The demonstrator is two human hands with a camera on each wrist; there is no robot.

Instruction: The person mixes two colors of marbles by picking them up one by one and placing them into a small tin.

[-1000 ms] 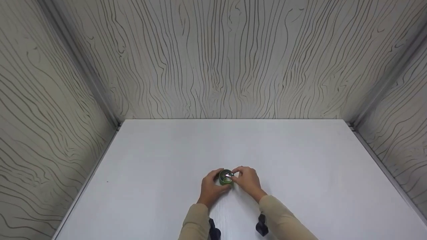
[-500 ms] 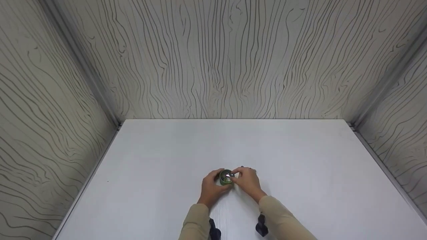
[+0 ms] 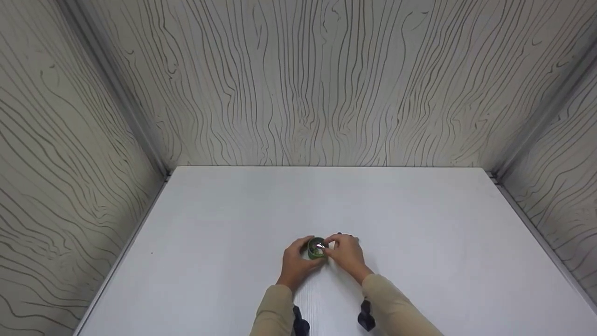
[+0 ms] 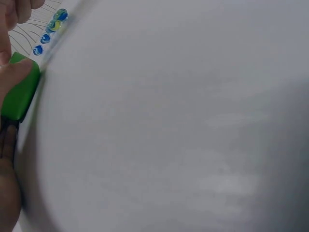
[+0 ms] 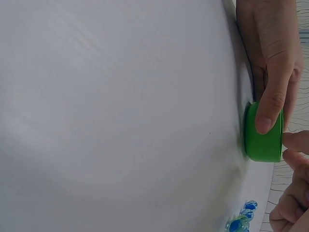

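Observation:
In the head view my left hand [image 3: 295, 263] grips a small round green container [image 3: 317, 254] from its left side. Its thumb [image 5: 265, 123] lies along the near wall in the right wrist view. The container [image 5: 264, 142] stands upright on the table, its mouth facing up, with something glossy showing inside. My right hand [image 3: 347, 254] is at the container's right rim, thumb and forefinger close together at the mouth. I cannot tell whether they pinch something. Glass marbles with blue and yellow swirls [image 4: 54, 25] lie in a row beyond the right hand.
Under the hands is a white table [image 3: 224, 214]. Pale walls with a dark wood-grain pattern [image 3: 298, 84] border its back and sides. Dark wrist gear [image 3: 366, 315] shows beside the sleeves.
Both hands stay at the container and have barely moved. The right fingertips have shifted very slightly at the rim.

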